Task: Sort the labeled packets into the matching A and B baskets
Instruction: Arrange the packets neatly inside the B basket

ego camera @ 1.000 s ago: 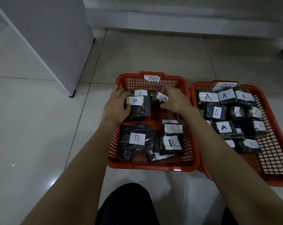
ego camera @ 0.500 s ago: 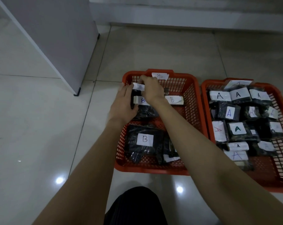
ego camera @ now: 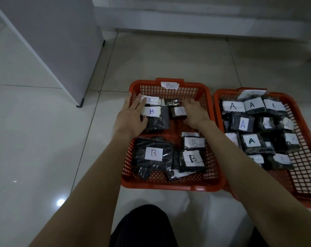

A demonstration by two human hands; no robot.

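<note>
Two orange mesh baskets stand side by side on the floor. The B basket (ego camera: pixel 211 132), tagged B at its far rim, holds several dark packets with white B labels. The A basket (ego camera: pixel 310 168) to its right holds several dark packets labelled A. My left hand (ego camera: pixel 131 116) lies with straight fingers on a B packet (ego camera: pixel 155 118) at the basket's far left. My right hand (ego camera: pixel 194 113) rests beside a small B packet (ego camera: pixel 178 112) near the far middle; its fingers curl down and their grip is hidden.
A pale grey cabinet (ego camera: pixel 58 41) stands at the far left on the tiled floor (ego camera: pixel 35 139). A low white wall ledge (ego camera: pixel 204 16) runs along the back. My dark-clothed knee (ego camera: pixel 144 227) shows at the bottom centre.
My right hand has drawn back from the far-left packets to the basket's far middle. A small B packet now lies beside it. My left hand stays on the far-left packet.
</note>
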